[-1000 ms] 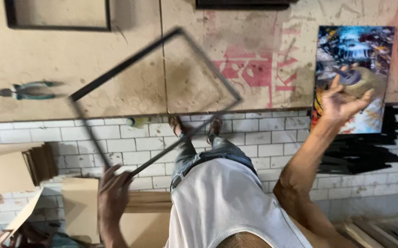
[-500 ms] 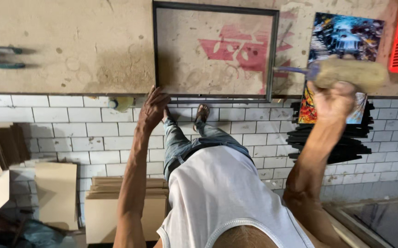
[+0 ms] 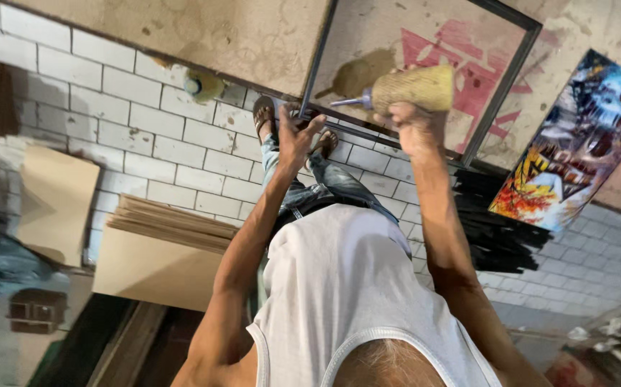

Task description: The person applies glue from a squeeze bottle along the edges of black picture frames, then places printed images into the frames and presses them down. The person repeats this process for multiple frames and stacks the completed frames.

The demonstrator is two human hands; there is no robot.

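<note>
We look down on a worn tan counter point(image 3: 181, 36) edged by white brick tile, with a colourful painting point(image 3: 576, 143) leaning at the right and stacked brown boards point(image 3: 167, 244) on the floor below. Our left hand point(image 3: 296, 136) has its fingers pressed down on the near rail of a dark rectangular frame point(image 3: 497, 93) lying flat on the counter, while our right hand point(image 3: 414, 125) is clenched around a tan glue bottle point(image 3: 411, 87), its blue nozzle aimed at the frame's near left corner
</note>
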